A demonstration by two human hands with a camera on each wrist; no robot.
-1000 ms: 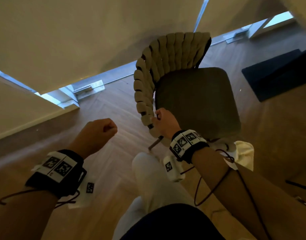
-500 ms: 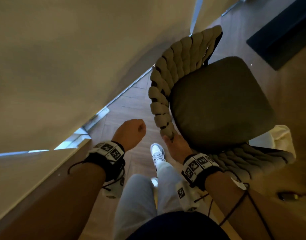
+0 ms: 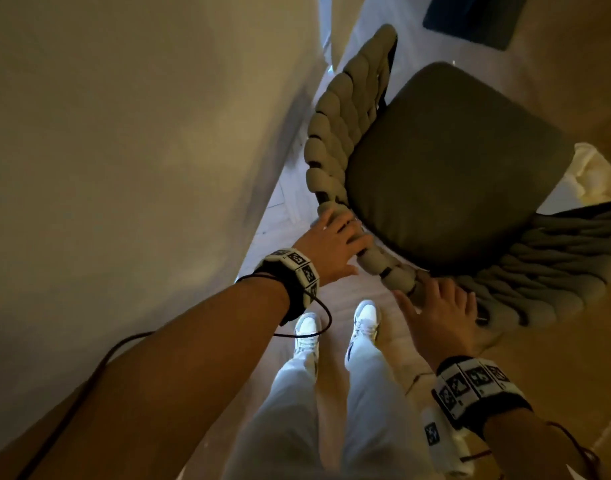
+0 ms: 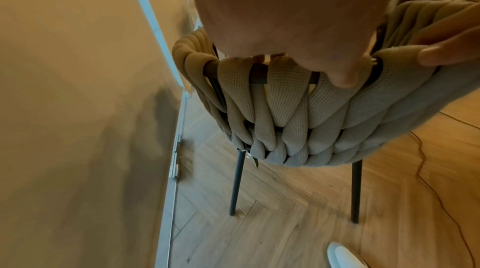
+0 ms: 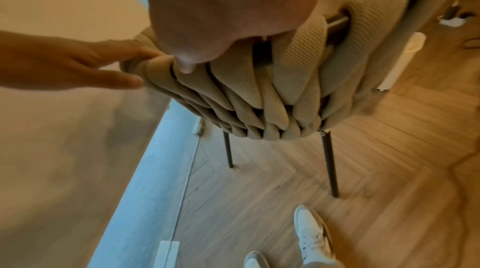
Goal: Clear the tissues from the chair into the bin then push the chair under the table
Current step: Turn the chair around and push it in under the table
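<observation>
- Two hands met the chair [image 3: 446,161] in the head view: the left hand [image 3: 331,244] lay with straight fingers on the woven backrest at frame centre, and the right hand [image 3: 442,317] lay spread on it at lower right. The dark seat stretched away to the upper right, showing no tissues; the table [image 3: 124,150] filled the left half, so the push probably has to swing leftward. Neither hand seemed nearer.
- Left wrist view: left hand [image 4: 298,26] rested on the top rail with its fingers hidden; the chair legs stood on the wood floor [image 4: 285,221] below.
- Right wrist view: right hand [image 5: 233,16] pressed the rail, its fingers also hidden; shoes [image 5: 311,229] stood close behind the legs.
</observation>
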